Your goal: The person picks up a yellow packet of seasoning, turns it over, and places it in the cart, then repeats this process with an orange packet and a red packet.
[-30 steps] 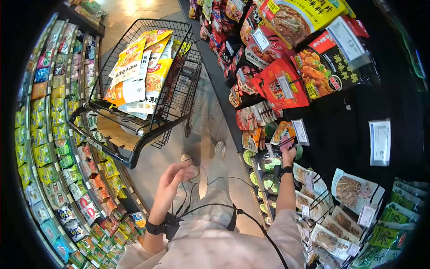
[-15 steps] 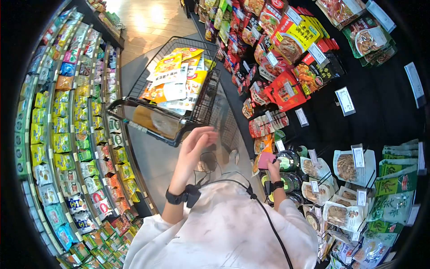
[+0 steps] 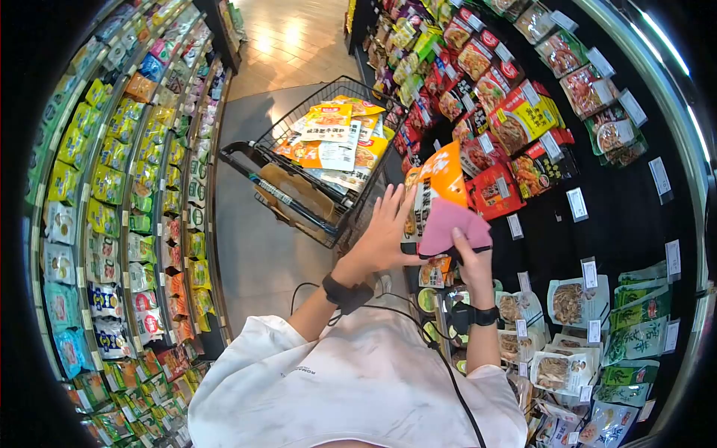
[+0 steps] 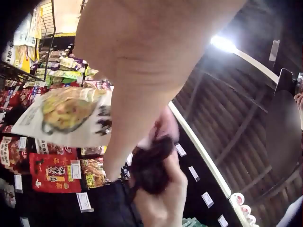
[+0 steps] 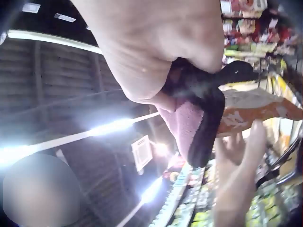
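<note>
In the head view, my right hand (image 3: 475, 267) grips a pink cloth piece with black edging (image 3: 448, 225), its thumb lying on top. An orange and white food packet (image 3: 442, 173) sticks out beyond the cloth, held up in front of the shelf. My left hand (image 3: 379, 237) is at the packet's near side, fingers straight and spread, fingertips right at its edge. From the left wrist, the packet (image 4: 66, 116) shows a printed dish on white. The right wrist view has the pink cloth (image 5: 184, 125) folded against the orange packet (image 5: 239, 120).
A black wire shopping cart (image 3: 261, 196) with several seasoning packets (image 3: 328, 123) stands ahead. Hanging packets, including a red one (image 3: 494, 190), and bagged dried goods (image 3: 571, 302) line the right shelf. Shelves of bagged goods (image 3: 108, 183) run along the left. A black cable (image 3: 448, 373) crosses my shirt.
My right hand has come up from the lower shelf with the pink cloth and the orange packet. The left hand has moved right to the packet, and the view has shifted.
</note>
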`<state>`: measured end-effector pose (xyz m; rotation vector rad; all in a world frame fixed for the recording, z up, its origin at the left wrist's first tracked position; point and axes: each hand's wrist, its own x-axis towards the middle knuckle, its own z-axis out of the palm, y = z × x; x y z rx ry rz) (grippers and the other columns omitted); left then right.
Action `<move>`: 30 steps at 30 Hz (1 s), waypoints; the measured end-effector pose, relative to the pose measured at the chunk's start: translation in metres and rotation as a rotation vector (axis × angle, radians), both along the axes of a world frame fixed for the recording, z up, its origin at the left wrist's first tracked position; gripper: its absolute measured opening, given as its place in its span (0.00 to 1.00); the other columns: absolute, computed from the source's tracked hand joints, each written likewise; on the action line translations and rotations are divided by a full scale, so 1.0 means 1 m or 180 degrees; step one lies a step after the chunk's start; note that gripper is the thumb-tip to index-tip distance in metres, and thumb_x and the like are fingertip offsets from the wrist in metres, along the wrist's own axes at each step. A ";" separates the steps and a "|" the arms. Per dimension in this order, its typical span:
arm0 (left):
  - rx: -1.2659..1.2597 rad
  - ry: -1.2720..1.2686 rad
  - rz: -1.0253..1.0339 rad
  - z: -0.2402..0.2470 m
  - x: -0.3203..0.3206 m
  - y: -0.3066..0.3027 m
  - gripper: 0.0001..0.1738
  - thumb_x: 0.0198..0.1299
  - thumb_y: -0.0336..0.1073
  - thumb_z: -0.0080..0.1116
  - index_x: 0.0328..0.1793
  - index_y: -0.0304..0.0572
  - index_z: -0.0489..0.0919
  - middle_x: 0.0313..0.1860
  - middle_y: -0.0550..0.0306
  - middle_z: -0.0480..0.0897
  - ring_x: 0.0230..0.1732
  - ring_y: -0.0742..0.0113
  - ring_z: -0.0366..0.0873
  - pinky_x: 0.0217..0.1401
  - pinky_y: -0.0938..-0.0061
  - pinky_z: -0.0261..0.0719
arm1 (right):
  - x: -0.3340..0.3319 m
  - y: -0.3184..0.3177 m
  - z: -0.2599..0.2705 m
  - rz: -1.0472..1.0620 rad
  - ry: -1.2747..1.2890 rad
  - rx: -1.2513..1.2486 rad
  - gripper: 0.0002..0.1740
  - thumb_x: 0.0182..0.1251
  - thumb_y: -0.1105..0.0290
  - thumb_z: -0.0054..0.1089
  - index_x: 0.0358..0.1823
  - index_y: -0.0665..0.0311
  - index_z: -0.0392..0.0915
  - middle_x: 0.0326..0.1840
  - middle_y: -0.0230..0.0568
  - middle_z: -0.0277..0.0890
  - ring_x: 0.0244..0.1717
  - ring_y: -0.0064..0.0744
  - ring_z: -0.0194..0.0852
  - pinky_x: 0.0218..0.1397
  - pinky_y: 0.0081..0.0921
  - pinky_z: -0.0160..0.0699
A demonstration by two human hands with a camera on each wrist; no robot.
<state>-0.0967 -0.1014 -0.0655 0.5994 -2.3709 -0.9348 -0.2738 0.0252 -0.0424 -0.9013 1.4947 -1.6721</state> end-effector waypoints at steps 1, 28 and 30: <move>0.0011 0.0205 0.0012 0.002 0.003 -0.003 0.68 0.47 0.50 0.78 0.85 0.37 0.44 0.82 0.30 0.49 0.83 0.34 0.44 0.83 0.51 0.47 | 0.012 -0.004 0.020 0.0117 -0.0398 -0.0138 0.17 0.73 0.73 0.61 0.60 0.69 0.76 0.50 0.36 0.82 0.50 0.25 0.81 0.57 0.27 0.78; 0.4757 0.4597 0.0065 0.022 0.108 -0.055 0.35 0.78 0.61 0.36 0.77 0.42 0.64 0.71 0.45 0.74 0.68 0.51 0.75 0.72 0.54 0.74 | 0.150 -0.096 0.050 0.1480 0.4659 -0.0736 0.36 0.62 0.66 0.64 0.74 0.60 0.68 0.78 0.44 0.62 0.81 0.49 0.53 0.82 0.49 0.48; 0.4658 0.4681 0.0081 0.028 0.107 -0.053 0.34 0.78 0.59 0.37 0.78 0.44 0.63 0.71 0.46 0.74 0.69 0.49 0.75 0.72 0.50 0.74 | 0.130 -0.106 0.050 0.0672 0.4563 -0.0718 0.32 0.67 0.62 0.61 0.73 0.60 0.69 0.75 0.43 0.67 0.78 0.44 0.58 0.80 0.45 0.53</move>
